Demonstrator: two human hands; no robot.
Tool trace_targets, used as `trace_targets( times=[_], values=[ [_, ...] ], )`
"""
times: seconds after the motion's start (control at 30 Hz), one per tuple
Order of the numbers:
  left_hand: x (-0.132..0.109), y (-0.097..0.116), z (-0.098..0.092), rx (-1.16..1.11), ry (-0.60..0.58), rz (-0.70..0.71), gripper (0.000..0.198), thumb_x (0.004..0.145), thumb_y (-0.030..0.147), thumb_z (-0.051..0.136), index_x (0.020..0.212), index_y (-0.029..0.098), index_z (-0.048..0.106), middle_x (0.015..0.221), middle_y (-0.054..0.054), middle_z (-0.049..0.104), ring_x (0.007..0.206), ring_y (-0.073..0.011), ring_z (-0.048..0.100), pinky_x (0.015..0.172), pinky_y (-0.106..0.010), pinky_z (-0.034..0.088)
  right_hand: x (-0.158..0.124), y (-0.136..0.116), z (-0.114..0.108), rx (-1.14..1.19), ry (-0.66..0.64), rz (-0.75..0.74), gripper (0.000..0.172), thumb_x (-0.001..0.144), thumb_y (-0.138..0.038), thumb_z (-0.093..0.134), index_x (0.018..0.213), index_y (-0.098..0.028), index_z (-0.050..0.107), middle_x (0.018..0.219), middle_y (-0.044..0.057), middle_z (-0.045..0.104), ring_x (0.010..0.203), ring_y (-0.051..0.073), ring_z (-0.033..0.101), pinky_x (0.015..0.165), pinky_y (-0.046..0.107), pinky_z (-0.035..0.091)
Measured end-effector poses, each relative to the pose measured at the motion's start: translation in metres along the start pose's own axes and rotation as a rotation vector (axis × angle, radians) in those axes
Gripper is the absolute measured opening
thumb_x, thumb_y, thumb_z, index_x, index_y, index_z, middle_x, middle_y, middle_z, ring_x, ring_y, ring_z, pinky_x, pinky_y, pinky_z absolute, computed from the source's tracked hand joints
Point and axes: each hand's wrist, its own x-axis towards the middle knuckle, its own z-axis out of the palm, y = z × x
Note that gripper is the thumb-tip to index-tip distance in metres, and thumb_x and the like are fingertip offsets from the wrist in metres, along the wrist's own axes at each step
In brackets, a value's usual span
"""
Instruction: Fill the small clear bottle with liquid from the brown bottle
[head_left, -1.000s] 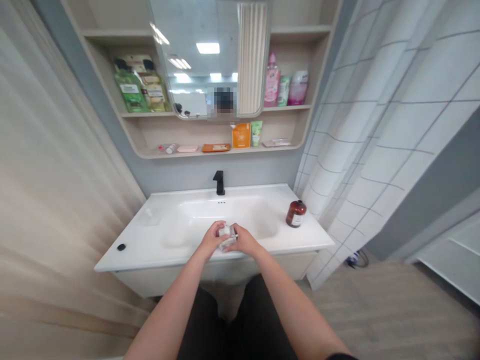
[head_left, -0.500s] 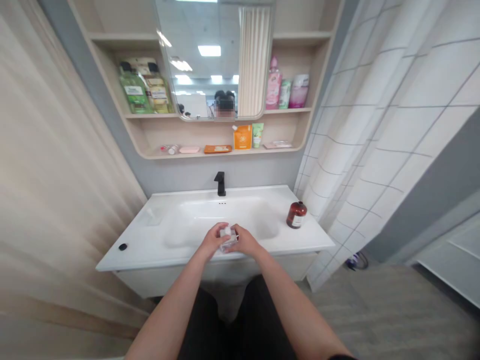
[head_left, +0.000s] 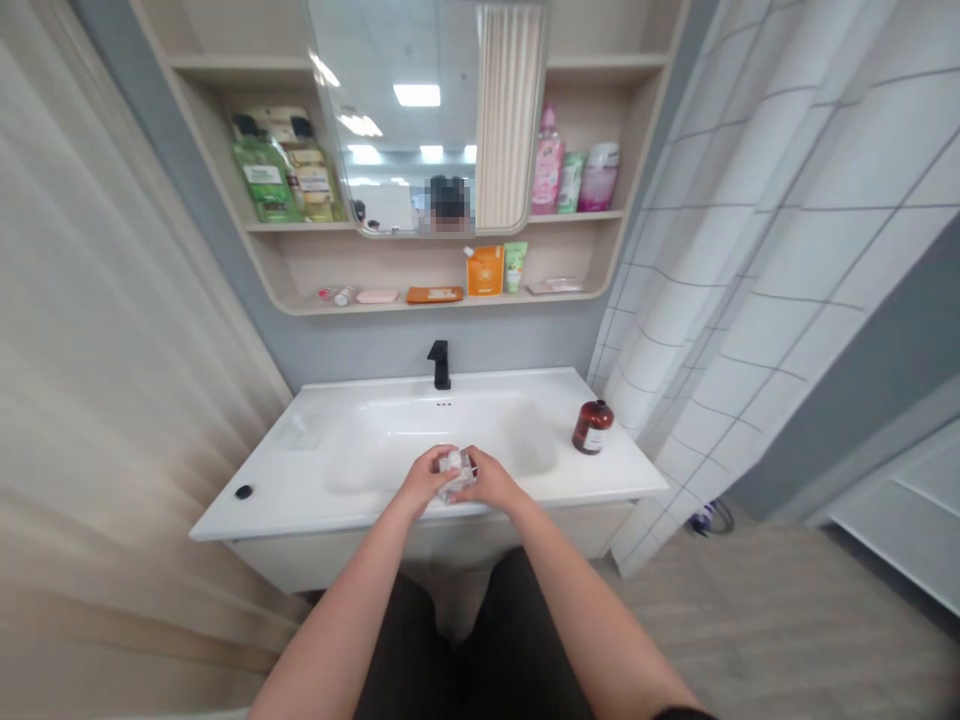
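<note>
Over the front edge of the white basin [head_left: 420, 440], my left hand [head_left: 421, 484] and my right hand [head_left: 492, 481] hold a small clear container [head_left: 453, 482] between them. White stuff shows inside it, too small and blurred to name. My left fingers curl round its left side, and my right fingers grip the other side. A thin white bit and a dark reddish spot show at my right fingertips; what they are I cannot make out. To the right stands a brown bottle [head_left: 592, 428] with a white label and no cap on it.
A small black cap [head_left: 244, 492] lies on the counter's left end. Behind it sits a clear, see-through piece [head_left: 300, 430]. A black faucet [head_left: 439, 365] rises at the back. Above are a mirror [head_left: 409, 120] and shelves of bottles, an orange pouch [head_left: 484, 270] and soap.
The view has shifted very slightly. Both hands keep their hold on the clear container in nearly the same place.
</note>
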Motion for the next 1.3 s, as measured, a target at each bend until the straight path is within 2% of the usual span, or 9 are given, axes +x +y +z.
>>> trace_targets(
  times=[0.13, 0.23, 0.43, 0.57, 0.7, 0.8, 0.93, 1.1, 1.3],
  values=[
    [0.001, -0.001, 0.000, -0.021, -0.005, 0.022, 0.052, 0.066, 0.047, 0.100, 0.102, 0.021, 0.072, 0.107, -0.006, 0.075, 0.101, -0.0245, 0.069, 0.095, -0.038, 0.054, 0.000, 0.001, 0.000, 0.014, 0.004, -0.018, 0.083, 0.051, -0.044, 0.110, 0.118, -0.025, 0.064, 0.108, 0.000, 0.073, 0.094, 0.023, 0.069, 0.083, 0.033, 0.054],
    [0.001, -0.003, -0.001, -0.012, -0.015, 0.009, 0.057, 0.066, 0.047, 0.100, 0.109, 0.021, 0.073, 0.110, -0.007, 0.075, 0.104, -0.0258, 0.069, 0.098, -0.039, 0.053, -0.001, 0.001, 0.000, -0.021, 0.013, -0.025, 0.081, 0.051, -0.046, 0.109, 0.116, -0.025, 0.065, 0.104, 0.000, 0.073, 0.091, 0.023, 0.067, 0.081, 0.033, 0.053],
    [0.001, -0.006, -0.002, -0.013, -0.007, 0.022, 0.057, 0.067, 0.045, 0.099, 0.109, 0.021, 0.070, 0.113, -0.006, 0.074, 0.103, -0.0245, 0.068, 0.095, -0.037, 0.053, -0.001, -0.001, -0.001, -0.019, 0.010, -0.004, 0.080, 0.051, -0.044, 0.110, 0.114, -0.024, 0.064, 0.105, 0.000, 0.073, 0.092, 0.023, 0.068, 0.079, 0.031, 0.052],
    [0.002, -0.008, -0.003, -0.006, -0.018, 0.004, 0.053, 0.068, 0.045, 0.099, 0.107, 0.021, 0.071, 0.108, -0.005, 0.074, 0.100, -0.0245, 0.068, 0.093, -0.036, 0.053, -0.001, -0.003, -0.001, -0.022, 0.006, -0.003, 0.080, 0.051, -0.044, 0.109, 0.116, -0.025, 0.065, 0.104, 0.000, 0.073, 0.091, 0.023, 0.067, 0.079, 0.032, 0.052],
    [0.002, -0.010, -0.003, 0.002, 0.005, 0.016, 0.056, 0.067, 0.044, 0.099, 0.111, 0.022, 0.072, 0.108, -0.005, 0.074, 0.102, -0.0252, 0.068, 0.095, -0.038, 0.053, -0.002, -0.005, -0.002, -0.018, 0.009, -0.018, 0.081, 0.052, -0.044, 0.109, 0.118, -0.026, 0.065, 0.105, 0.000, 0.073, 0.094, 0.024, 0.068, 0.081, 0.033, 0.053],
    [0.001, -0.009, -0.002, -0.004, -0.008, 0.014, 0.054, 0.068, 0.046, 0.098, 0.107, 0.022, 0.070, 0.109, -0.005, 0.074, 0.100, -0.0246, 0.069, 0.095, -0.038, 0.053, -0.002, -0.006, -0.002, -0.020, 0.011, -0.011, 0.080, 0.050, -0.044, 0.109, 0.115, -0.026, 0.065, 0.103, -0.001, 0.073, 0.093, 0.024, 0.068, 0.080, 0.033, 0.053],
    [0.001, -0.005, -0.001, -0.017, -0.006, 0.013, 0.059, 0.067, 0.044, 0.099, 0.115, 0.023, 0.071, 0.110, -0.005, 0.075, 0.101, -0.0249, 0.070, 0.094, -0.038, 0.055, -0.002, -0.006, -0.002, -0.013, 0.008, -0.010, 0.080, 0.051, -0.044, 0.108, 0.116, -0.027, 0.064, 0.105, -0.001, 0.073, 0.093, 0.023, 0.068, 0.081, 0.032, 0.053],
    [0.000, -0.004, -0.001, 0.002, -0.023, 0.005, 0.049, 0.070, 0.045, 0.097, 0.107, 0.020, 0.076, 0.113, -0.008, 0.076, 0.101, -0.0252, 0.070, 0.094, -0.038, 0.055, -0.002, -0.007, -0.002, -0.011, 0.014, -0.018, 0.079, 0.052, -0.043, 0.109, 0.115, -0.025, 0.065, 0.103, 0.000, 0.073, 0.092, 0.023, 0.068, 0.080, 0.032, 0.053],
    [0.000, -0.005, -0.001, -0.012, 0.010, 0.017, 0.058, 0.065, 0.045, 0.100, 0.109, 0.022, 0.071, 0.106, -0.005, 0.075, 0.098, -0.0237, 0.070, 0.091, -0.037, 0.056, -0.001, -0.002, 0.000, -0.003, 0.015, -0.025, 0.083, 0.052, -0.045, 0.109, 0.119, -0.027, 0.065, 0.106, -0.001, 0.074, 0.094, 0.024, 0.070, 0.083, 0.034, 0.054]
  ],
)
